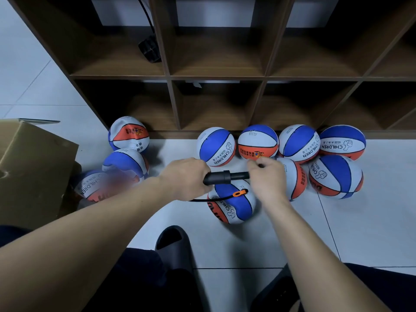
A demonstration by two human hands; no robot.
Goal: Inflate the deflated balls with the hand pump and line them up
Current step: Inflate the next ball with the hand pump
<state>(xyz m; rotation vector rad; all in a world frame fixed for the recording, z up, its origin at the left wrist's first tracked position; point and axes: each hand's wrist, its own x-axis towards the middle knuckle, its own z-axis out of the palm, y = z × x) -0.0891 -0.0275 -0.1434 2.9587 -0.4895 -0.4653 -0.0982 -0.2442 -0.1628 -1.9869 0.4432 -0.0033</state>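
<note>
Right now left hand (185, 176) grips hand pump (221, 177) barrel, right hand (266, 176) pinches its nozzle end, both just above a ball (231, 206) w/ hose (216, 199) across it

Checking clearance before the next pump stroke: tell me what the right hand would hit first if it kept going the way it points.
Probably the orange-banded ball in the shelf row, just beyond the right hand; depth is uncertain.

One head-worn wide-angle view looks steeply down and forward from close above, over both forearms to the tiled floor (371, 221), with the wooden shelf (216, 77) at the far side.
</note>
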